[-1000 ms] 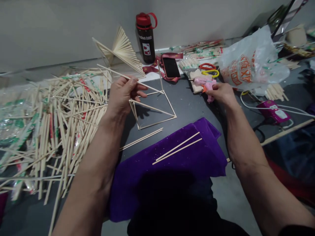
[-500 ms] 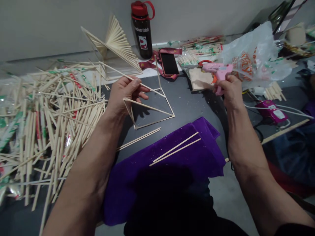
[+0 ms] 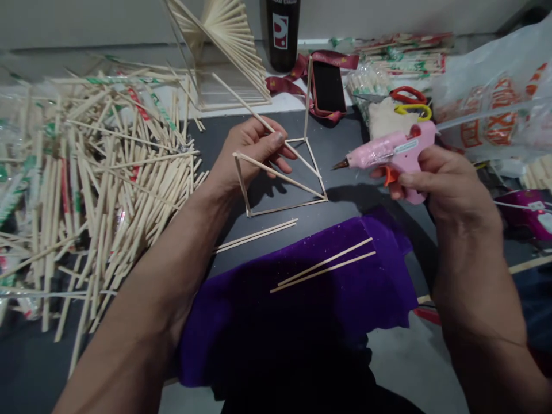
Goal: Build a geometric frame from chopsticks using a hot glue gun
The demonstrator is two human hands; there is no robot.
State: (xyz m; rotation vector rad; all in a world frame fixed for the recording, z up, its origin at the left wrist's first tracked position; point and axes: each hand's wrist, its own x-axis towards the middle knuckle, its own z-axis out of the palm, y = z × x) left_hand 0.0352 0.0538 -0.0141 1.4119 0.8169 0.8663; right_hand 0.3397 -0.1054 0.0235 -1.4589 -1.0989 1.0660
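Note:
Between thumb and fingers, my left hand [image 3: 259, 146] pinches a wooden chopstick [image 3: 241, 99] that slants down to the right. Its lower end meets the right side of a chopstick frame [image 3: 287, 206]. That frame has a square base on the table, one upright at the back, one at the front left, and a slanting stick at the front. In my right hand [image 3: 444, 178] is a pink glue gun [image 3: 388, 150], its dark nozzle pointing left, a little right of the frame and apart from it. Two loose chopsticks [image 3: 259, 234] lie just in front of the frame.
A big heap of chopsticks [image 3: 99, 190] covers the left. Behind stand a twisted chopstick structure [image 3: 228, 34] and a dark bottle [image 3: 282, 34]. A phone [image 3: 328, 86], scissors [image 3: 413, 110] and a plastic bag [image 3: 487, 92] sit farther right. Purple cloth [image 3: 345, 299] bearing two chopsticks lies in front.
My right hand has brought the glue gun closer to the frame, leftward and nearer to me. The left hand still grips the same chopstick, now slanting more steeply. The camera view has shifted.

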